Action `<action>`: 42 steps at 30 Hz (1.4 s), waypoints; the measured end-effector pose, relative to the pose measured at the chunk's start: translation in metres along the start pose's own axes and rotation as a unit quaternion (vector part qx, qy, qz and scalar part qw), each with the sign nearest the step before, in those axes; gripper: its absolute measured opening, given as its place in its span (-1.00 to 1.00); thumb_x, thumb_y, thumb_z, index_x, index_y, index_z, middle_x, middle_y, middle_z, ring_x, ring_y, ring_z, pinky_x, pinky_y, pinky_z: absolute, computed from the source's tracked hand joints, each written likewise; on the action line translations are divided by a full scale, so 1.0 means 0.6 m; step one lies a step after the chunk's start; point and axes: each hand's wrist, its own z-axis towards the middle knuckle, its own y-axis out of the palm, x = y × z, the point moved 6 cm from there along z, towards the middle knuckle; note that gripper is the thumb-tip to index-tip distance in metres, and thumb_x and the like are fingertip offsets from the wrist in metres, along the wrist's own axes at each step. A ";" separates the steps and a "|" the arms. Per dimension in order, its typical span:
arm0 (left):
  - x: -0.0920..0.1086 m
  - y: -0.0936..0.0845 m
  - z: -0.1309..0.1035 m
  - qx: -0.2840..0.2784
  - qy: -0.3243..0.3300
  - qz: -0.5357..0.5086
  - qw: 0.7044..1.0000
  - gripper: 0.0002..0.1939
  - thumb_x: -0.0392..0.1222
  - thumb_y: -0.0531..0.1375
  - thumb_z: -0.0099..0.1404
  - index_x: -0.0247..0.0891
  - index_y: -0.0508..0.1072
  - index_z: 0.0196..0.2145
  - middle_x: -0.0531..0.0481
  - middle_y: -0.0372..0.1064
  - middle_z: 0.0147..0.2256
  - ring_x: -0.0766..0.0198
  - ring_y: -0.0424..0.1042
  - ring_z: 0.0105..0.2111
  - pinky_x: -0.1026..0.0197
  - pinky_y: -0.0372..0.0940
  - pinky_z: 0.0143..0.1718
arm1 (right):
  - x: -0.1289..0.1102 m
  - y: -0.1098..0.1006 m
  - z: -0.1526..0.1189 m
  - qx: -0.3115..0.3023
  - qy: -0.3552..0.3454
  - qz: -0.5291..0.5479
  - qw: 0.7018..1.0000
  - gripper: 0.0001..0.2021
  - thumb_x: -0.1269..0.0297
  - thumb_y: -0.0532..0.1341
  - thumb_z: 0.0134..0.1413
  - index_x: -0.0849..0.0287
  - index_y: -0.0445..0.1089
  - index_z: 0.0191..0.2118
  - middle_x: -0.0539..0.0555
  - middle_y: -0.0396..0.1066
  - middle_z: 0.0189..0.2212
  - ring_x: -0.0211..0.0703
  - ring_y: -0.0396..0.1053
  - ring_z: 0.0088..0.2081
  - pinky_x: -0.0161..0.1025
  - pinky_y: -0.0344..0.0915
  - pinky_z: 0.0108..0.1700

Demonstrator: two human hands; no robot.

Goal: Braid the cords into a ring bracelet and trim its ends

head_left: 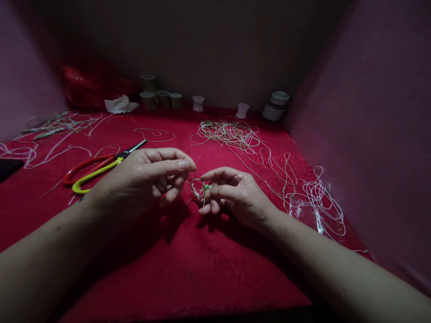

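Observation:
Between the fingers of my right hand (232, 190) is a small knotted piece of green and white cord (204, 188), with a loop on its left side and short ends sticking out. My left hand (158, 172) pinches a thin cord end (195, 173) between thumb and forefinger, just up and left of the loop. The two hands are close together over the red cloth (208, 260). Scissors (101, 169) with one red and one yellow handle lie behind my left wrist, blades pointing away to the right.
A tangle of green cord (232, 134) lies behind my hands. White cord (325, 204) and a clear plastic bag (305, 215) lie at right, more cords (60, 130) at left. Thread spools (175, 101), crumpled tissue (121, 104) and a white jar (275, 106) line the back. Walls (363, 112) enclose both sides.

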 end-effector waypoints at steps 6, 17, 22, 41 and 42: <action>-0.001 0.016 0.001 -0.104 -0.045 0.214 0.970 -0.81 -0.08 0.25 0.18 -0.27 0.52 -0.39 0.08 0.38 -0.65 0.43 0.28 -0.71 0.45 0.17 -0.70 | 0.000 -0.006 0.001 0.032 0.012 -0.018 0.999 -0.84 0.48 0.29 -0.12 0.28 0.45 -0.30 -0.02 0.46 -0.58 -0.31 0.44 -0.62 -0.46 0.36 -0.59; -0.029 0.006 0.007 -0.029 -0.078 0.132 0.988 -0.67 -0.14 0.31 0.12 -0.19 0.46 -0.13 0.07 0.42 -0.58 0.44 0.26 -0.67 0.46 0.14 -0.67 | 0.001 -0.009 0.008 0.014 0.008 0.030 0.999 -0.88 0.47 0.30 -0.10 0.28 0.41 -0.34 -0.03 0.44 -0.58 -0.32 0.41 -0.64 -0.38 0.41 -0.52; -0.040 0.021 0.002 -0.064 -0.097 0.097 0.988 -0.75 -0.15 0.26 0.20 -0.21 0.44 -0.15 0.06 0.41 -0.62 0.39 0.28 -0.71 0.42 0.18 -0.72 | 0.002 -0.009 0.008 0.020 0.019 0.041 0.999 -0.86 0.44 0.32 -0.11 0.27 0.38 -0.36 -0.03 0.44 -0.57 -0.33 0.41 -0.63 -0.35 0.43 -0.48; -0.057 0.035 0.004 -0.050 -0.107 0.091 0.989 -0.75 -0.03 0.21 0.24 -0.26 0.36 -0.47 0.09 0.26 -0.72 0.45 0.09 -0.79 0.42 -0.07 -0.77 | -0.013 -0.002 0.003 0.029 -0.032 -0.065 0.997 -0.75 0.25 0.38 -0.09 0.21 0.33 -0.35 -0.15 0.36 -0.65 -0.40 0.25 -0.77 -0.48 0.15 -0.75; -0.055 0.033 0.005 -0.046 -0.100 0.098 0.989 -0.77 -0.04 0.22 0.23 -0.25 0.38 -0.44 0.09 0.27 -0.71 0.44 0.12 -0.78 0.42 -0.05 -0.77 | -0.014 -0.003 0.004 0.034 -0.033 -0.069 0.997 -0.76 0.25 0.38 -0.09 0.21 0.33 -0.35 -0.15 0.35 -0.66 -0.40 0.25 -0.77 -0.47 0.15 -0.76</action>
